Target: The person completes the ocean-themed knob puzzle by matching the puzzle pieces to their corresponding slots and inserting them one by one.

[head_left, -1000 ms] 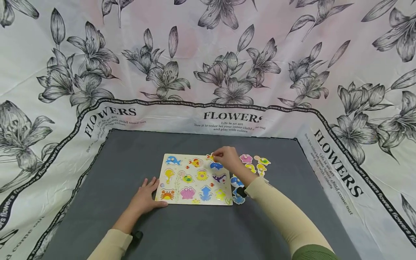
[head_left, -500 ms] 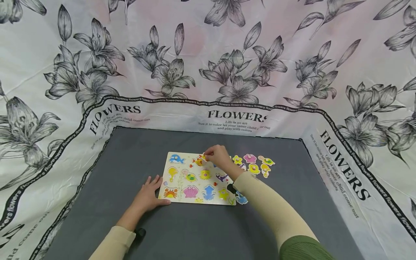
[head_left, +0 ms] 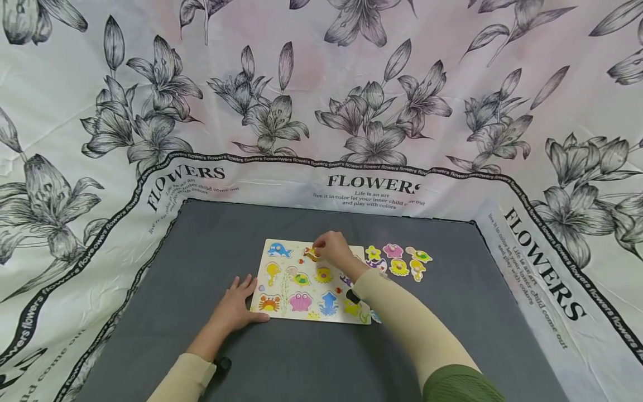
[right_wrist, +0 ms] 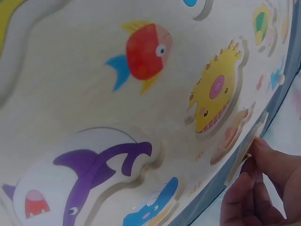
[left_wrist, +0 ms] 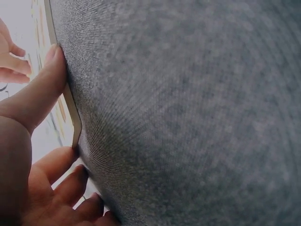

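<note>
A light wooden puzzle board [head_left: 311, 287] with sea-animal pictures lies on the grey table. My left hand [head_left: 232, 306] rests at its near left corner, fingers spread along the left side, thumb at the front edge. In the left wrist view, the thumb [left_wrist: 49, 77] lies on the board's rim. My right hand [head_left: 335, 250] pinches an orange-and-yellow fish puzzle piece [head_left: 310, 254] over the board's back middle, where the fish picture is. The right wrist view shows this piece [right_wrist: 247, 148] edge-on, tilted above its recess; whether it touches the board I cannot tell.
Several loose pieces lie right of the board: a pink shell [head_left: 393, 250], a turtle [head_left: 421, 255], a yellow seahorse [head_left: 417, 270], a yellow flower-like piece [head_left: 373, 252]. A blue piece [head_left: 376, 316] is partly hidden by the right sleeve. Flower-printed cloth [head_left: 372, 190] borders the table.
My right hand has carried the fish piece leftward from the board's back right to the fish picture. The left hand stays at the corner. The head view has shifted slightly.
</note>
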`<state>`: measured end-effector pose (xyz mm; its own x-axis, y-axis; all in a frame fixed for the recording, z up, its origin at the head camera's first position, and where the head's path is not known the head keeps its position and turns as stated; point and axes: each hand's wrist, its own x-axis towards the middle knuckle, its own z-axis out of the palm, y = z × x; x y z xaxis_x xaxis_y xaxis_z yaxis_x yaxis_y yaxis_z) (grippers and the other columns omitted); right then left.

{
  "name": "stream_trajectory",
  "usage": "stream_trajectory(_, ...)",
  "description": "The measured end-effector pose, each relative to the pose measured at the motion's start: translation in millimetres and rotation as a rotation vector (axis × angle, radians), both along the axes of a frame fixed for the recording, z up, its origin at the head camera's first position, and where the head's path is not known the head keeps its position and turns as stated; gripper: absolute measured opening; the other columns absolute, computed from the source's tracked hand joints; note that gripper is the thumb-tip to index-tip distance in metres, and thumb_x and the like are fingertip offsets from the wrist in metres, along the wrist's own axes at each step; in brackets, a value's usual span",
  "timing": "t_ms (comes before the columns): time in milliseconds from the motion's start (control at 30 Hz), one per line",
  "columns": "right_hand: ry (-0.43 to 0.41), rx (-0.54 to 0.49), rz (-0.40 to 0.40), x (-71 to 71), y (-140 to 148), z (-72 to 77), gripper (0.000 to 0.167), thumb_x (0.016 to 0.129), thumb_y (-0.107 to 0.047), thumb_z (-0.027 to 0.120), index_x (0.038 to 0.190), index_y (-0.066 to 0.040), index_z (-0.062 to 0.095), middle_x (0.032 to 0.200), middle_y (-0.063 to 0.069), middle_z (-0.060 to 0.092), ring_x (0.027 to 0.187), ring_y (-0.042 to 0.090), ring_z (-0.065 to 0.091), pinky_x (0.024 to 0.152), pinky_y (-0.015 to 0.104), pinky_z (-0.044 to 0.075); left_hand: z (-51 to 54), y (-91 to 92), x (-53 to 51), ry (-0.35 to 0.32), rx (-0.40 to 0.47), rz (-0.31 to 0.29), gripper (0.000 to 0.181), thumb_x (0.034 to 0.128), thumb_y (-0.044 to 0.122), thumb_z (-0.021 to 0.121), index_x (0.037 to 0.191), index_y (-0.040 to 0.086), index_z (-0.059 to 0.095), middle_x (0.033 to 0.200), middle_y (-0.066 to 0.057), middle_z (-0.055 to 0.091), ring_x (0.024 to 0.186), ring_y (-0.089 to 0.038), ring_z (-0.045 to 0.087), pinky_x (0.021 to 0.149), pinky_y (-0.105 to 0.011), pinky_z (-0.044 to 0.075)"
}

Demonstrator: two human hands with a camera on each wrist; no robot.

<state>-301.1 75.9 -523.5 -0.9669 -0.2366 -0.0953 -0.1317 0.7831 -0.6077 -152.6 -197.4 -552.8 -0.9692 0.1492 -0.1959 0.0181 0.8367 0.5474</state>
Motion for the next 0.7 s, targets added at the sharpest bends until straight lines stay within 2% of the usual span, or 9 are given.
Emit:
stream_trajectory(133, 0.005, 0.049, 0.015, -2.6, -3, -5.3, 0.010, 0.092, -0.011, 0.074, 0.100, -0.012, 0.081, 0.090, -0.001, 0.074, 0.086, 0.015, 0.065, 0.083, 0.034, 0.056, 0.4, 0.0, 1.0, 0.002, -0.002, 0.009, 0.109, 0.0695, 0.042, 0.091, 0.155, 0.003, 0.037, 0.163, -0.021, 0.029, 0.153, -0.048, 0.013, 0.118, -0.068, 0.021)
stream_trajectory(333, -0.034, 0.067, -0.013, -1.2, -5, -10.4, 0.008, 0.091, -0.011, 0.075, 0.097, -0.012, 0.081, 0.089, -0.001, 0.073, 0.085, 0.016, 0.063, 0.082, 0.034, 0.055, -2.0, 3.0, 2.0, 0.005, -0.001, 0.004, 0.109, 0.0697, 0.042, 0.091, 0.155, 0.002, 0.037, 0.163, -0.021, 0.030, 0.153, -0.048, 0.013, 0.119, -0.066, 0.019)
stream_trajectory(533, -0.064, 0.088, -0.007, -2.8, -8, -8.3, 0.006, 0.089, -0.010, 0.077, 0.095, -0.013, 0.080, 0.090, 0.000, 0.071, 0.083, 0.015, 0.063, 0.077, 0.031, 0.056, -1.3, 3.1, 2.2, 0.005, 0.017, 0.015, 0.109, 0.0696, 0.042, 0.091, 0.155, 0.003, 0.037, 0.163, -0.021, 0.030, 0.153, -0.048, 0.013, 0.119, -0.066, 0.018)
stream_trajectory(700, -0.085, 0.111, 0.033, -7.0, -11, -4.7, 0.013, 0.089, -0.011, 0.078, 0.102, -0.012, 0.079, 0.100, 0.003, 0.073, 0.091, 0.018, 0.065, 0.084, 0.034, 0.057, -1.7, -1.5, 1.1, -0.006, 0.022, 0.011, 0.110, 0.0704, 0.043, 0.090, 0.156, 0.003, 0.035, 0.164, -0.021, 0.028, 0.153, -0.048, 0.012, 0.119, -0.067, 0.018)
